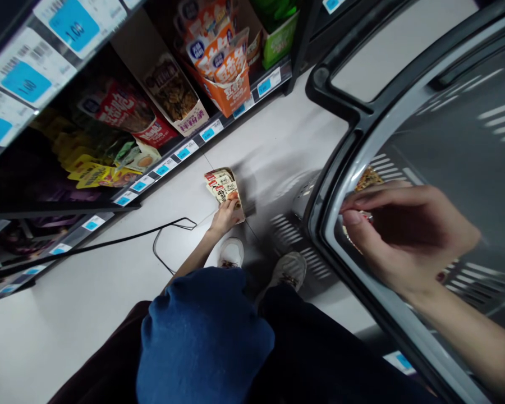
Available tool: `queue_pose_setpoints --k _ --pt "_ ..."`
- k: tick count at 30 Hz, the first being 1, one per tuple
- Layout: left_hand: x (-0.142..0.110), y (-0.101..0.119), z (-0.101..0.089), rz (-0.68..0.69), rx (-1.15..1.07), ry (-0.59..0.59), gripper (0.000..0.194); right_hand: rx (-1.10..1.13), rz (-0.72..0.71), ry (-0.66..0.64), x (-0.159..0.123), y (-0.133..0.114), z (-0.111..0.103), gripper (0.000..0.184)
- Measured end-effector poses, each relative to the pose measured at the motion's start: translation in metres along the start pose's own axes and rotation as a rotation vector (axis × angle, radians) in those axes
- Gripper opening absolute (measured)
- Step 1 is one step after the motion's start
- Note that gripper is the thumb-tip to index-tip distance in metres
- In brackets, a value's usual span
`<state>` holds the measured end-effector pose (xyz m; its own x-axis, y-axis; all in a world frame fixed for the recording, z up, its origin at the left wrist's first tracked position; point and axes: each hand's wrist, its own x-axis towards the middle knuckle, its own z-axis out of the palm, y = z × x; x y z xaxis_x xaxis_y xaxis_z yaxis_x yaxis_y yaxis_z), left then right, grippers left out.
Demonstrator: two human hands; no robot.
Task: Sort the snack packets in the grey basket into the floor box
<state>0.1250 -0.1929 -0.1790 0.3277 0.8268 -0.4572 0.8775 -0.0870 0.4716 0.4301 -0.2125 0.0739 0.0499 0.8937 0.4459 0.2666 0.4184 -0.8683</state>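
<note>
Low over the floor, my left hand (224,217) has its fingers closed on a small open display box (239,209) of snack packets. Cream packets (219,182) with red and dark lettering stick out of its top. My right hand (408,238) is at the near side of a grey shopping basket (326,193), with thumb and fingers pinched together beside the rim. Behind those fingers shows part of a snack packet (368,178) with a golden-brown picture. Whether the pinch grips this packet is hidden.
Shelves at the upper left hold an orange display box (231,92), a brown snack box (174,92), red packets (145,120) and yellow packets (103,175). Blue price tags line the shelf edges. A black cord (122,240) crosses above the floor. My shoes (231,252) stand below the left hand.
</note>
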Motion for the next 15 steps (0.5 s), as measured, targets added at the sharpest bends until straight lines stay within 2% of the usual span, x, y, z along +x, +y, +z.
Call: queue_pose_setpoints --k 2,5,7,9,12,13,14,15 --pt "0.000 0.002 0.000 -0.005 0.002 0.014 0.083 0.008 0.007 -0.001 -0.001 -0.001 0.000 0.026" --pt "0.002 0.001 -0.002 -0.003 -0.003 0.030 0.086 0.026 0.044 0.018 -0.005 -0.003 0.001 0.026" --pt "0.005 0.000 -0.006 0.005 -0.015 0.034 0.080 0.065 0.098 0.036 -0.005 -0.002 0.001 0.027" --pt "0.007 -0.001 -0.011 0.011 -0.039 0.039 0.066 0.150 0.135 0.068 0.000 0.003 0.000 0.024" --pt "0.009 0.001 -0.022 0.005 -0.095 0.061 0.040 0.255 0.169 0.155 0.017 0.029 -0.014 0.009" --pt "0.011 0.003 -0.026 -0.002 -0.113 0.074 0.037 0.236 0.214 0.168 0.023 0.041 -0.024 0.004" --pt "0.012 0.004 -0.030 -0.005 -0.127 0.089 0.036 0.185 0.235 0.151 0.028 0.055 -0.035 0.004" --pt "0.013 0.005 -0.034 -0.003 -0.139 0.096 0.035 0.059 0.291 0.075 0.031 0.068 -0.048 0.007"
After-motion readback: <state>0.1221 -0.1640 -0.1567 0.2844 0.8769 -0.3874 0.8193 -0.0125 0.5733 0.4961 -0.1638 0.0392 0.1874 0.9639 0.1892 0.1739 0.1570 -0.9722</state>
